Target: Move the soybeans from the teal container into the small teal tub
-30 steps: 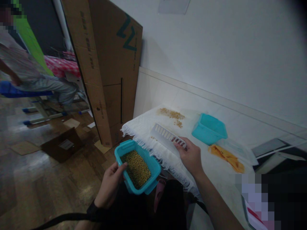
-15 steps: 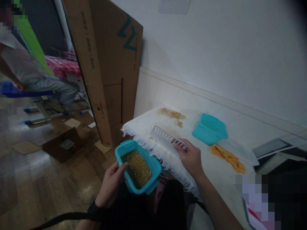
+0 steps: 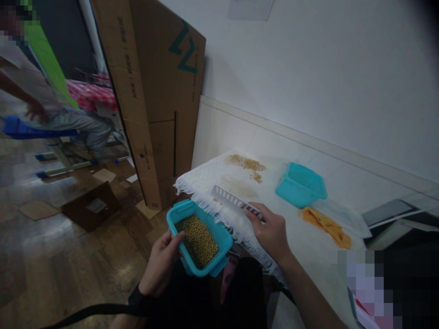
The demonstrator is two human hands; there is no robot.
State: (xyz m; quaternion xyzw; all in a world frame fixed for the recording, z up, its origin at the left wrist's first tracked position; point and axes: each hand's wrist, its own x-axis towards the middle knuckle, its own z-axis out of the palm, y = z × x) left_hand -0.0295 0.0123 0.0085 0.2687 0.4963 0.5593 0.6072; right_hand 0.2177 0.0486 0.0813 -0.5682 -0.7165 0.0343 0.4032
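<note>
Your left hand point(image 3: 160, 261) has a round-cornered turquoise tub point(image 3: 222, 237) of round beans point(image 3: 200, 241) in its grip; your right hand point(image 3: 270, 232), a pale slotted strip point(image 3: 229, 201).

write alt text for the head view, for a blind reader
A person's left hand holds a teal container of yellowish beans beside a fringed white cloth. The right hand holds a pale slotted tool over the cloth, where loose beans lie.

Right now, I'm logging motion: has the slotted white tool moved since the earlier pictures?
Yes: judged against the bean pile, the slotted white tool has moved away from it, toward the cloth's fringed edge.
</note>
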